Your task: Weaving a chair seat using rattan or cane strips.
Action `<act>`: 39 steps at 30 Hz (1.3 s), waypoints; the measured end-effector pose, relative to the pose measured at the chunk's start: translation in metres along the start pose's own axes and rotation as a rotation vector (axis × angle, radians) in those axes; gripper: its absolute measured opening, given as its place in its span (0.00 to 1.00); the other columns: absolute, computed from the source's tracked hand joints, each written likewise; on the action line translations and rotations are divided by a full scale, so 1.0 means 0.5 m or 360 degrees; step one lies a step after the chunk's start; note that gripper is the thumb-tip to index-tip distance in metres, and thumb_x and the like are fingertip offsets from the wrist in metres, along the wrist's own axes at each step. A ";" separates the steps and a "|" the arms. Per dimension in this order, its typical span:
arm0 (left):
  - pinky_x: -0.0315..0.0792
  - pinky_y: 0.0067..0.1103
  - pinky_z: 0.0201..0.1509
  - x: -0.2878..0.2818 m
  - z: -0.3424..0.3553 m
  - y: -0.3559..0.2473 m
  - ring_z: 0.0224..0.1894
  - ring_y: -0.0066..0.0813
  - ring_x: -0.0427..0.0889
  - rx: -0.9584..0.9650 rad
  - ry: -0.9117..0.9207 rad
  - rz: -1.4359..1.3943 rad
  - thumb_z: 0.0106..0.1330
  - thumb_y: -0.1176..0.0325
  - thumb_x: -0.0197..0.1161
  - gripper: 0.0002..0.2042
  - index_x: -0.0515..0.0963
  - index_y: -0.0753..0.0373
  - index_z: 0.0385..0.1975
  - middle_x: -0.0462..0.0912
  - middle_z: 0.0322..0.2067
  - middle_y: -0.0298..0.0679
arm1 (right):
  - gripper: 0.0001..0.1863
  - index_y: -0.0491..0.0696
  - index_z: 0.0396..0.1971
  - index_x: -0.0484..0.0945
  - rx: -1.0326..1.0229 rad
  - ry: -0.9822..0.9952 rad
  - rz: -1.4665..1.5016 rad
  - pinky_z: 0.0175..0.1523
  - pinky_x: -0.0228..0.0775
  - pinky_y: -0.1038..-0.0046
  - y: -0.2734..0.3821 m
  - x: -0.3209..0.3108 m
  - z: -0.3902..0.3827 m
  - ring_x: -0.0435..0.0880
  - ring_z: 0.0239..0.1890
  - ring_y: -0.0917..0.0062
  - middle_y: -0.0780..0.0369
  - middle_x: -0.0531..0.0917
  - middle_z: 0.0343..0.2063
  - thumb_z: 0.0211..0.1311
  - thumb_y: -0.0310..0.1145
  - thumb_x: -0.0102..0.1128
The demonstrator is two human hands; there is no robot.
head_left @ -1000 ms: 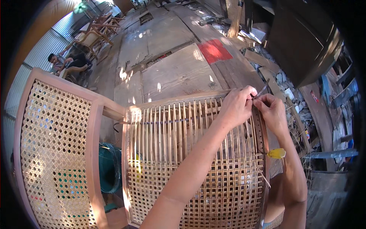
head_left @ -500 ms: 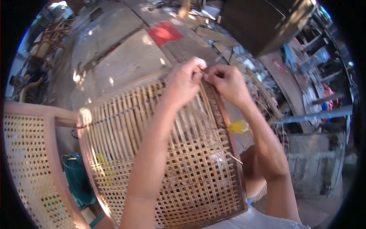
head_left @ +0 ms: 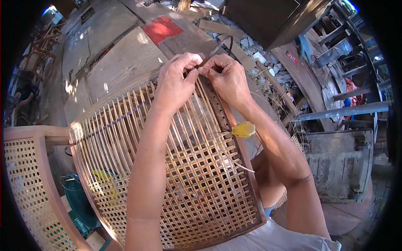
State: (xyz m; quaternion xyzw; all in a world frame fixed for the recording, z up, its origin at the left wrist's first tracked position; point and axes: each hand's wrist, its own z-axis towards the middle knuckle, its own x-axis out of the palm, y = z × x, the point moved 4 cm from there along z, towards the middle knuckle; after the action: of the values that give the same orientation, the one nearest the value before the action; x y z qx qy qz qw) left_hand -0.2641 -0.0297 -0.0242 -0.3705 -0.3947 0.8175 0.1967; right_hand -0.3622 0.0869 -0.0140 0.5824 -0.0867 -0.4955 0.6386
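A wooden chair seat frame [head_left: 251, 184] lies before me, strung with cane strands [head_left: 119, 125]. Its near half is woven into an open grid [head_left: 201, 196]; farther off, the strands run mostly one way. At the far right corner my left hand [head_left: 178, 81] pinches close to the rim. Fingertips nearly touching it, my right hand [head_left: 228, 79] is also closed in a pinch. A thin dark strip [head_left: 218, 49] rises in a bend from between them. Exactly how each grips it is hidden by the fingers. A yellow handle [head_left: 243, 129] sticks out at the right rail.
On the left stands another cane-panelled wooden piece [head_left: 23, 167], with a green bucket [head_left: 79, 205] beside it. Boards and a red square [head_left: 163, 30] lie beyond the seat. To the right are rubble [head_left: 268, 62], a dark cabinet [head_left: 268, 16] and a grey panel [head_left: 339, 165].
Both hands stay pinched at the far right corner, shifted left in the picture along with the whole scene. The dark strip now stands up clearly behind the fingers.
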 end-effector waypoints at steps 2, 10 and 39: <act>0.74 0.19 0.45 -0.004 -0.004 0.002 0.38 0.19 0.78 -0.0033 0.0013 -0.0013 0.62 0.79 0.66 0.08 0.78 0.63 0.40 0.80 0.34 0.33 | 0.04 0.44 0.28 0.83 -0.0094 0.0088 -0.0123 0.40 0.73 0.62 0.000 0.005 0.004 0.82 0.32 0.59 0.54 0.82 0.30 0.55 0.28 0.66; 0.76 0.24 0.40 -0.011 0.000 0.008 0.35 0.26 0.83 0.0024 0.0065 -0.0131 0.58 0.80 0.63 0.09 0.78 0.64 0.37 0.83 0.31 0.39 | 0.12 0.43 0.41 0.82 -0.0550 0.0242 -0.0542 0.45 0.73 0.64 0.029 -0.013 0.008 0.81 0.39 0.57 0.53 0.80 0.40 0.57 0.30 0.67; 0.72 0.31 0.55 -0.681 -0.441 0.118 0.48 0.43 0.81 -0.1556 -0.0196 0.1075 0.57 0.42 0.70 0.32 0.78 0.68 0.46 0.83 0.42 0.51 | 0.21 0.42 0.31 0.86 0.0179 0.0777 -0.0778 0.42 0.75 0.64 0.029 -0.055 0.013 0.85 0.32 0.59 0.49 0.85 0.26 0.43 0.44 0.64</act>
State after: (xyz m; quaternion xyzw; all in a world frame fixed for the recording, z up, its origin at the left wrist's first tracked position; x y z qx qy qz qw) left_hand 0.1226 -0.1647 -0.0085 -0.4751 -0.5962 0.5781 -0.2909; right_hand -0.3723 0.1003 0.0129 0.7215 0.1835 -0.4744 0.4698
